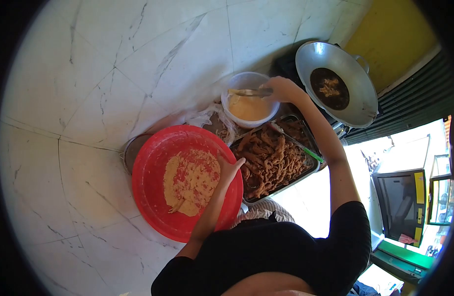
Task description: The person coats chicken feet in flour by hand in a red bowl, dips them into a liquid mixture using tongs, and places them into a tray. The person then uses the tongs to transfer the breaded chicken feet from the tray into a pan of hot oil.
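Note:
My right hand (282, 91) is closed around metal tongs (254, 92) above a white tub (247, 122) of pale yellow liquid batter (247, 107). At the tips of the tongs is a pale yellowish piece (233, 92), too small to name. My left hand (228, 169) grips the near right rim of a large red basin (150, 197), its thumb outside and its fingers inside. Crumbly yellowish flour (190, 177) covers the basin's bottom, with a coated strip-like piece (176, 205) at its lower edge.
Beside the basin, a metal tray (313, 170) holds a heap of brown fried pieces (271, 160) and a green-handled utensil (313, 155). A large wok (357, 84) with dark oil and frying pieces (330, 88) stands at upper right. Crumpled clear plastic (202, 117) lies behind the basin.

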A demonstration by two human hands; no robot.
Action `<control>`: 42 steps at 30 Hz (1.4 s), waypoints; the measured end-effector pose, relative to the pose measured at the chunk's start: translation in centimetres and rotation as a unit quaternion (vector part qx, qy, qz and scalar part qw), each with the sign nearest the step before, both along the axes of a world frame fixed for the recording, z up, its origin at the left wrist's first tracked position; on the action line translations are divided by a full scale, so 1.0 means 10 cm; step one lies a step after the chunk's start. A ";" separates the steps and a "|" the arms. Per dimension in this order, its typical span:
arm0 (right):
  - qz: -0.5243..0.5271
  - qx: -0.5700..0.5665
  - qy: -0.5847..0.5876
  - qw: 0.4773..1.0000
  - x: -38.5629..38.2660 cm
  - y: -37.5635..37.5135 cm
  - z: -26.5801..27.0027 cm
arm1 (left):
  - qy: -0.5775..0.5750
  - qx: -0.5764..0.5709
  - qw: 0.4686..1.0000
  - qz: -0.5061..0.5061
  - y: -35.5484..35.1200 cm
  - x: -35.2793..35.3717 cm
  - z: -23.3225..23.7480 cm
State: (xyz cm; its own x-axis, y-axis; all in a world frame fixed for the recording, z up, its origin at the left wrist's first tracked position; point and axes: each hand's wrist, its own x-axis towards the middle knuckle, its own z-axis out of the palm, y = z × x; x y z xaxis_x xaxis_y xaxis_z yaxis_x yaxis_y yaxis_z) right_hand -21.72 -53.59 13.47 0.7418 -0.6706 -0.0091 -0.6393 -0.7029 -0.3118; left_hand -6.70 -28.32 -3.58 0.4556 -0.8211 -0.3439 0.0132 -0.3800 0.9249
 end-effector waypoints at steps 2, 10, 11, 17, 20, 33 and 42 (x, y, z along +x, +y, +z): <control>-0.002 -0.029 -0.012 0.999 -0.06 0.07 0.21 | 0.015 0.018 1.000 -0.009 0.00 0.02 -0.09; 0.034 0.001 0.020 0.999 0.16 -0.09 -0.25 | 0.027 0.007 1.000 0.011 0.00 -0.01 -0.04; 0.050 0.028 0.060 0.997 0.22 -0.12 -0.37 | 0.035 -0.009 0.999 0.015 0.00 -0.01 -0.06; 0.077 0.055 0.150 0.984 0.34 -0.15 -0.93 | 0.045 -0.011 0.999 0.024 0.01 0.00 -0.13; 0.059 0.075 0.135 0.986 0.33 -0.12 -0.87 | 0.047 -0.012 0.999 0.025 0.00 -0.01 -0.10; -0.036 0.033 -0.023 0.999 -0.13 0.25 0.05 | 0.017 0.010 1.000 0.011 0.00 0.01 -0.08; -0.057 0.107 -0.119 0.985 -0.19 0.36 -0.03 | 0.029 0.009 0.999 0.029 0.03 -0.03 -0.02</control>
State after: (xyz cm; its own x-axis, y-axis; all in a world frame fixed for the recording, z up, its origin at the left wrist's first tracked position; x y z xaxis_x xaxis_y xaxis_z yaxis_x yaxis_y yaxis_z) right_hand -23.58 -50.02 13.13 0.6606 -0.7507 0.0062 -0.6004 -0.5333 -0.5959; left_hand -6.95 -28.01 -3.75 0.4803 -0.7881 -0.3850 0.0891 -0.3928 0.9153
